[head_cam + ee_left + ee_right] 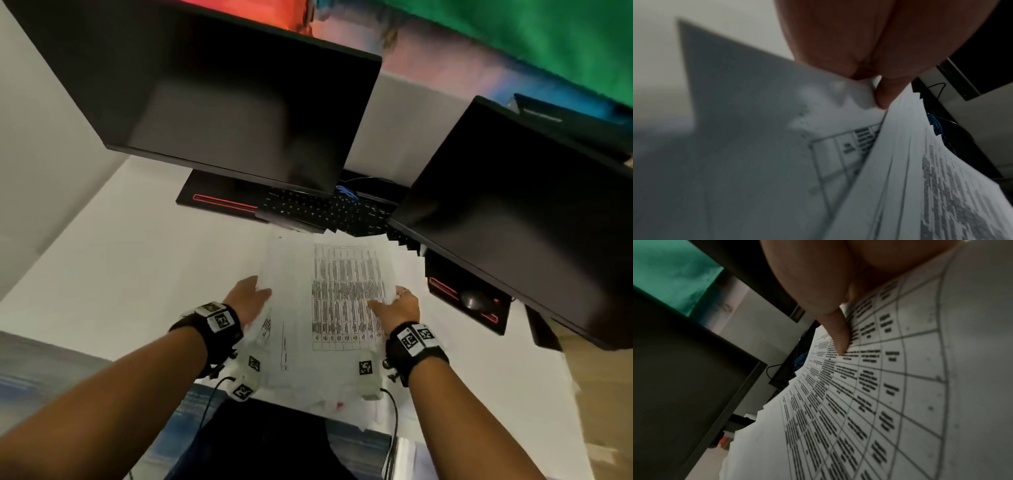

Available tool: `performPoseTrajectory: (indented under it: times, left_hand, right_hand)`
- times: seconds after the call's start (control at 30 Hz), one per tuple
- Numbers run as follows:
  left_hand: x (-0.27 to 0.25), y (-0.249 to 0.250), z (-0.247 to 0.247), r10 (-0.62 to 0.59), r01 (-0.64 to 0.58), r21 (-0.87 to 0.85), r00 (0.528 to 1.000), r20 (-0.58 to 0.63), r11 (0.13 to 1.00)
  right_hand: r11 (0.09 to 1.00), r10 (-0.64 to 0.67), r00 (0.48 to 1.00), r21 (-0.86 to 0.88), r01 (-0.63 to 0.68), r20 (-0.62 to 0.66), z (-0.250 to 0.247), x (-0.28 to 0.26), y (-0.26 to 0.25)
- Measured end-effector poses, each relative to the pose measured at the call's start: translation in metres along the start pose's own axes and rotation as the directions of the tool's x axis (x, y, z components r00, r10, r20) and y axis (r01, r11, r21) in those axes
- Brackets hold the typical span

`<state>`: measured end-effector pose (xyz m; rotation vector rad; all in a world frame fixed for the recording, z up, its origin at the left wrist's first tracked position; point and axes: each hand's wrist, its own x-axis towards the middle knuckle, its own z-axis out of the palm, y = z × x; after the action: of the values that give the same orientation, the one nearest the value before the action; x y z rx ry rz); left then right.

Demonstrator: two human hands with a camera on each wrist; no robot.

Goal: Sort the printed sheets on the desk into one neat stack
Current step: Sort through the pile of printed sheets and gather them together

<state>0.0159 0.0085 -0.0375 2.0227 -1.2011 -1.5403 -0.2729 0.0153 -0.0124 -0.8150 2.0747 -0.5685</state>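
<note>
A bundle of printed sheets (342, 291) with dense tables is held up above the white desk (137, 274), its far edges fanned and uneven. My left hand (248, 301) grips the bundle's left edge, thumb on top. In the left wrist view the left hand (869, 78) pinches one blurred sheet (756, 146) beside the thicker sheets (920, 178). My right hand (397, 305) holds the right edge, thumb lying on the printed table. The right wrist view shows that thumb (838, 334) pressed on the top sheet (890, 386).
Two dark monitors (222, 102) (520, 212) hang over the desk's far side. A black keyboard (325, 209) lies under them, just beyond the sheets. A mouse (474, 301) sits at the right. Bare desk spreads to the left.
</note>
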Motion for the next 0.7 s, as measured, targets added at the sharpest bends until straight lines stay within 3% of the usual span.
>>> performPoseTrajectory:
  times: [0.1, 0.27, 0.37, 0.47, 0.53, 0.63, 0.7]
  left_hand:
    - [0.004, -0.007, 0.003, 0.023, -0.024, -0.025, 0.998, -0.053, 0.999]
    - [-0.009, 0.005, 0.013, -0.037, 0.03, -0.129, 0.998, -0.05, 0.991]
    - [-0.01, 0.013, 0.016, 0.024, -0.024, 0.004, 0.999, -0.03, 1.0]
    - [-0.006, 0.014, 0.023, 0.045, -0.038, 0.125, 0.997, -0.06, 0.991]
    - [-0.005, 0.015, 0.023, 0.088, -0.074, 0.156, 0.993, -0.082, 0.985]
    - [-0.004, 0.01, 0.005, 0.159, -0.15, 0.086, 0.981, -0.109, 0.985]
    - [-0.006, 0.007, -0.013, 0.174, -0.167, 0.063, 0.976, -0.13, 0.984]
  right_hand:
    - [0.997, 0.078, 0.996, 0.003, -0.078, -0.045, 0.006, -0.014, 0.012]
    - [0.99, 0.026, 0.989, -0.144, -0.004, 0.146, 0.031, -0.035, 0.031]
    - [0.978, -0.057, 0.996, -0.196, 0.07, 0.069, 0.038, -0.034, 0.022]
    - [0.966, -0.11, 0.984, -0.218, 0.139, 0.141, 0.049, -0.035, 0.017]
    - [0.942, -0.116, 0.99, -0.307, 0.135, 0.082, 0.042, -0.031, 0.016]
    - [0.913, 0.055, 0.989, -0.393, -0.107, -0.141, 0.016, -0.018, 0.027]
    - [0.869, 0.09, 0.985, -0.471, -0.149, -0.145, 0.01, -0.018, 0.036]
